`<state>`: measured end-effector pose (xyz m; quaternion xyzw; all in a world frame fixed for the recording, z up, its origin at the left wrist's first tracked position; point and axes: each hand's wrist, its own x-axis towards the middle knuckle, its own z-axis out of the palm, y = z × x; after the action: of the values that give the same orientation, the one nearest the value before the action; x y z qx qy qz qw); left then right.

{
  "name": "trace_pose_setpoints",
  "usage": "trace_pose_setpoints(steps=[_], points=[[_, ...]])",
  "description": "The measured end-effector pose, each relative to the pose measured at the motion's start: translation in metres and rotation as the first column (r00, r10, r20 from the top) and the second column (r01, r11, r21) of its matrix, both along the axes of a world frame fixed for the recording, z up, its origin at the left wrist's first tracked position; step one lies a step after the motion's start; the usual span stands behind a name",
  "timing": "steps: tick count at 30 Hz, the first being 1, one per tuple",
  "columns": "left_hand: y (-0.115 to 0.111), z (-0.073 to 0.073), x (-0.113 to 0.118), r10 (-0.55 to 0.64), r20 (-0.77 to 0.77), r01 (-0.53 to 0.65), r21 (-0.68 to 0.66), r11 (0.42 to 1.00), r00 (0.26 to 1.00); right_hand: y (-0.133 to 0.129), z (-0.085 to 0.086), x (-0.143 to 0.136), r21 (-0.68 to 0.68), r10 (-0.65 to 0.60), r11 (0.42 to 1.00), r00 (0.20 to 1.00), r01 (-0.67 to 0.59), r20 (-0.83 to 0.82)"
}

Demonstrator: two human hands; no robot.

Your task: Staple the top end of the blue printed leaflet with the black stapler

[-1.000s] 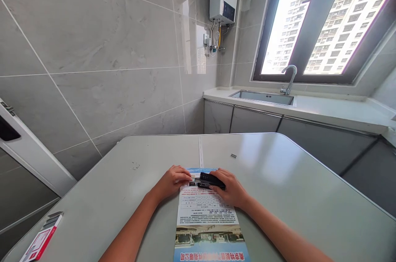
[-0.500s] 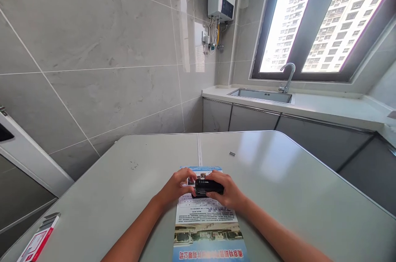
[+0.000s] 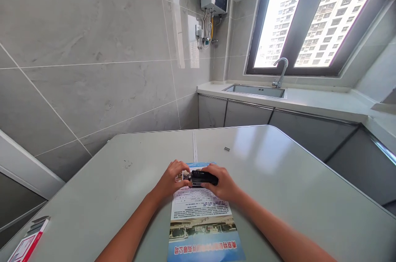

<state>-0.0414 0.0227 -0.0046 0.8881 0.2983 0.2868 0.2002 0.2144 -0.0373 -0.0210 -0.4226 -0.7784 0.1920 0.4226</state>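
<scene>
"Where was the black stapler?"

"Over the far part of the printed leaflet, on the table, crosswise between the two hands."

"And how were they set?"

"The right hand was closed round the stapler's right end, thumb on the near side, fingers over the far side. The left hand was half curled, thumb and fingertips parted about the left end; I couldn't tell whether they pinched it."

"What did good handling call for, in your judgement?"

"A firm right grip to hold the body level, leaving the fine work to the left, its fingertips clear of anything that could nip. What looked like a staple strip lay farther off, to the right."

"Any writing?"

"The leaflet's red characters, upside down to the person, seemed to include 南京 and 有限公司; the middle was washed out. The black print was too small to read, as was the red-and-white pack at near left. I saw no legible brand on the stapler."
</scene>
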Motion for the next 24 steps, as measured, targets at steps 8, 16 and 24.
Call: trace_pose_setpoints(steps=[8, 16, 24], points=[[0.011, -0.023, -0.001, 0.086, -0.228, -0.066, 0.097, 0.993, 0.97, 0.035, 0.003, 0.082, -0.081, -0.548, 0.835, 0.836, 0.545, -0.025], [0.01, -0.033, -0.001, 0.023, -0.335, -0.003, 0.061, 0.998, 0.942, 0.037, 0.008, 0.117, -0.25, -0.335, 0.891, 0.921, 0.378, 0.2], [0.009, -0.031, 0.0, 0.059, -0.28, -0.038, 0.08, 0.996, 0.958, 0.024, 0.026, 0.11, -0.296, 0.033, 0.953, 0.951, 0.062, 0.307]])
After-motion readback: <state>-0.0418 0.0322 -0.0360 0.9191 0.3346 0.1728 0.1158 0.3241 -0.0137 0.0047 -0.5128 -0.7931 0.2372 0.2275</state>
